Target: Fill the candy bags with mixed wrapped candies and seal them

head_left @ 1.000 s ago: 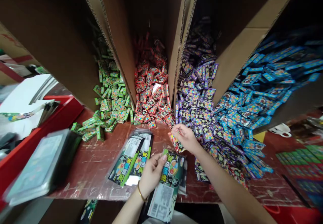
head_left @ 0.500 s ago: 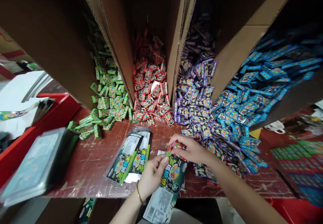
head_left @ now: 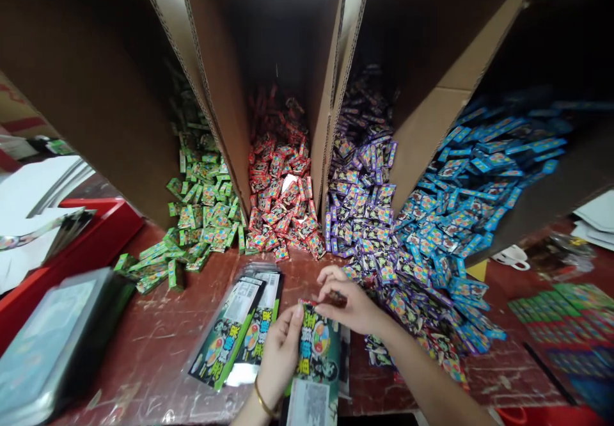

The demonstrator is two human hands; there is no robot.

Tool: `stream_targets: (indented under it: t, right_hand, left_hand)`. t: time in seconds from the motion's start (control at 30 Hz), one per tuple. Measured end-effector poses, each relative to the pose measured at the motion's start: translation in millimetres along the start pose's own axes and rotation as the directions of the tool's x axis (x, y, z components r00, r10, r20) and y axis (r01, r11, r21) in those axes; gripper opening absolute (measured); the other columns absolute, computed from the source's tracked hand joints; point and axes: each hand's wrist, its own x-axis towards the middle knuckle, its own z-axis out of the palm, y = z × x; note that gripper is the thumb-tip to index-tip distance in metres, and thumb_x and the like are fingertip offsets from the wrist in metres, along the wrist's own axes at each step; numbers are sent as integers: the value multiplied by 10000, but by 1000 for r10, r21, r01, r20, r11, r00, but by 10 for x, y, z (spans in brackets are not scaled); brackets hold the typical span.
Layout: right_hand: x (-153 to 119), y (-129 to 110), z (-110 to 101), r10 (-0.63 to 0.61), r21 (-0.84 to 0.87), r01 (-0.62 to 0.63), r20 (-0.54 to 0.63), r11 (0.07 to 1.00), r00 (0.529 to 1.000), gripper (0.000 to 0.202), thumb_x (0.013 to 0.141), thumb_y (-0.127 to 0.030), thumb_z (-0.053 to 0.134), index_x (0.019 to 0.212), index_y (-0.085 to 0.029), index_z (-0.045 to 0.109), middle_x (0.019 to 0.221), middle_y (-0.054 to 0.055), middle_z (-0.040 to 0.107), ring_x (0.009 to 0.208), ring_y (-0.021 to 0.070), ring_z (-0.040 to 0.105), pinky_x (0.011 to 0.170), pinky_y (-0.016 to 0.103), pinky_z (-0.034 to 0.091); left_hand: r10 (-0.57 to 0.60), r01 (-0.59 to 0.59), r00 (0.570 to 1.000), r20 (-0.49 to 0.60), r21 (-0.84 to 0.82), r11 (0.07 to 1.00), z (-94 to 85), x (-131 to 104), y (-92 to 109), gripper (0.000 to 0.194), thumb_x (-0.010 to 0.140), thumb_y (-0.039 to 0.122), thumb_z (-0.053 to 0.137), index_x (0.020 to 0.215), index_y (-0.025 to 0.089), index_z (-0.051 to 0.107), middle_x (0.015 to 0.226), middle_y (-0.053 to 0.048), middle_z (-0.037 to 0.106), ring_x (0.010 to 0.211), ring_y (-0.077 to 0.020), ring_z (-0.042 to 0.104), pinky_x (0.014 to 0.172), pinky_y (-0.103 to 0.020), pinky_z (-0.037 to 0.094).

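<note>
A dark green printed pouch (head_left: 319,349) with yellow and blue lettering and a white label stands tilted in front of me, its top edge away from me. My left hand (head_left: 282,346), with a gold bangle at the wrist, pinches its upper left edge. A bit of red shows at the pouch's top, beside the left fingertips. At the top right corner, my right hand (head_left: 348,303) has its thumb on the pouch and its fingers curled; a small dark, reddish thing seems to lie between them, too unclear to name. Left of my hands lie overlapping similar pouches (head_left: 223,343).
Cardboard boxes (head_left: 220,87) spill small candy packets onto the red table (head_left: 144,349): green (head_left: 206,221), red (head_left: 278,212), purple (head_left: 364,208) and blue (head_left: 451,221). Clear plastic sleeves (head_left: 43,343) and a red bin (head_left: 105,221) stand left. Rows of coloured packets (head_left: 561,317) lie right.
The red packet in my right fingers has gone mostly out of sight at the pouch's top. My right hand has lifted slightly and its fingers arch more. The view has tilted up a little.
</note>
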Motion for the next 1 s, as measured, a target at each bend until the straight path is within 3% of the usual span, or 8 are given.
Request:
stream_targets:
  t: [0.13,0.3,0.6,0.7,0.87,1.0]
  right_hand:
    - [-8,38,-11,-4,54,-2,125,999,992,148,802,-318,626,861,-183,635,1038,54,481,982,166,536,877,318,424]
    - [144,-102,-83,-84,88,71,160,994,984,224,779,-311,653,964,-201,588,1101,60,490,1083,181,490,969,351,366]
    - [303,-85,-42,-159,225,61,450,973,879,212,728,-233,689,909,-176,593,1003,29,502,955,145,526,880,318,420]
    - [272,-58,-53,-134,210,41,449,977,883,182,718,-221,706,878,-174,633,1026,29,493,964,139,526,902,322,410]
    - [128,37,19,-49,233,-26,309,972,950,290,716,-271,726,998,-215,685,1136,58,508,1042,158,519,936,355,403]
    - [88,136,47,-97,147,41,397,988,913,185,728,-294,717,903,-234,721,1274,51,476,1060,162,506,934,360,414]
  left_hand:
    - [-5,6,998,-55,23,1000,-43,-45,-87,430,796,549,527,881,149,658,841,-58,699,821,-224,624,760,-310,484]
    - [15,-6,993,119,-76,997,-38,-105,19,356,805,449,577,986,146,627,853,-52,687,783,-193,614,751,-295,478]
    - [48,-32,979,196,-88,996,11,-191,61,321,838,397,549,990,128,637,909,-73,687,813,-194,609,792,-301,455]
    - [39,-25,981,189,-73,997,-1,-199,2,341,845,403,538,1015,126,640,926,-84,691,847,-208,609,798,-305,457]
    - [-15,24,997,75,-110,994,-45,-163,-89,357,834,419,553,1051,148,637,983,-84,687,913,-213,607,844,-305,454]
    - [-91,107,991,97,-179,978,-32,-163,-127,398,773,470,614,1000,147,660,919,-85,699,859,-223,620,778,-309,483]
